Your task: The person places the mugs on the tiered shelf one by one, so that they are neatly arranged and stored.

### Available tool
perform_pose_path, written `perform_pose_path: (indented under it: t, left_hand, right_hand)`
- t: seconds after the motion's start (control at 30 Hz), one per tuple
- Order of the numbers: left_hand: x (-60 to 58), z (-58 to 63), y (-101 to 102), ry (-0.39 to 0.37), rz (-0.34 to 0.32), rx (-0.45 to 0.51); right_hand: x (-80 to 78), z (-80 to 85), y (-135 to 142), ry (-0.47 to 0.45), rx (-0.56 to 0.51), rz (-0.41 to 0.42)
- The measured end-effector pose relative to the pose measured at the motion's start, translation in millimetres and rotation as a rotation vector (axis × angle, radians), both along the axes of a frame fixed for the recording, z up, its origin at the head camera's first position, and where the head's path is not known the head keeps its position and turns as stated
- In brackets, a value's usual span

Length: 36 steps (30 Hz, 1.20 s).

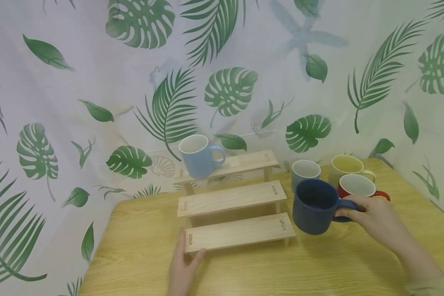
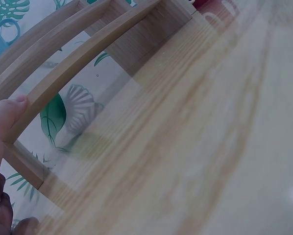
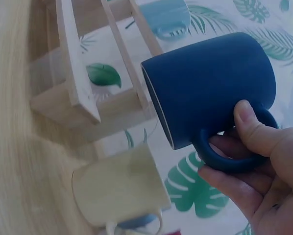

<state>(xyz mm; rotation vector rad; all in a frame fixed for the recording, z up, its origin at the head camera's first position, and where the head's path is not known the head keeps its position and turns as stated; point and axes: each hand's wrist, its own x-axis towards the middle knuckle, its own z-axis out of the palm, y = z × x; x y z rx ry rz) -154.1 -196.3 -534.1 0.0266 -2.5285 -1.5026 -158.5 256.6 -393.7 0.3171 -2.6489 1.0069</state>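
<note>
A three-tier wooden step rack [image 1: 240,232] stands mid-table. At the left end of its lowest step, my left hand [image 1: 182,265] grips the board's corner, thumb along the front edge. The left wrist view shows that thumb [image 2: 9,112] on the wood. My right hand [image 1: 379,222] holds a navy blue mug [image 1: 314,209] by its handle, raised beside the rack's right end. Thumb and fingers wrap the handle [image 3: 230,161] in the right wrist view. A light blue mug [image 1: 197,158] sits on the top step, towards the left, handle pointing right.
Behind the navy mug, right of the rack, stand a greyish-blue mug [image 1: 299,170], a yellow mug [image 1: 345,164] and a red mug with a white inside [image 1: 357,185]. A leaf-printed curtain [image 1: 244,49] hangs behind the wooden table [image 1: 133,255].
</note>
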Motion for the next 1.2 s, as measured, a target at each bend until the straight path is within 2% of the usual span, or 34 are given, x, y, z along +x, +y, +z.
perform_pose_path:
  t: [0.27,0.47,0.77,0.9,1.0,1.2]
  left_hand:
    - [0.0,0.5,-1,0.006,0.004,-0.004]
    - [-0.7,-0.8,-1,0.006,-0.003,0.010]
    - [-2.0,-1.3,-1,-0.016,-0.001,0.027]
    - [-2.5,-2.5,-1,-0.022,0.000,0.028]
    - [-3.1,-3.7,-2,-0.014,-0.003,0.030]
    - [-2.8,-1.6,-2,-0.014,0.002,0.029]
  right_hand:
    - [-17.1,18.7,-29,0.060,-0.040,0.072]
    - [-32.7,32.7,-43,0.033,-0.006,0.096]
    - [-63.5,49.6,-62,-0.010,-0.032,0.144]
    - [-77.3,56.7,-69,-0.002,-0.033,0.170]
    - [-88.1,61.0,-74,0.006,-0.019,0.168]
    - [-108.2,70.0,-86,-0.042,-0.055,0.155]
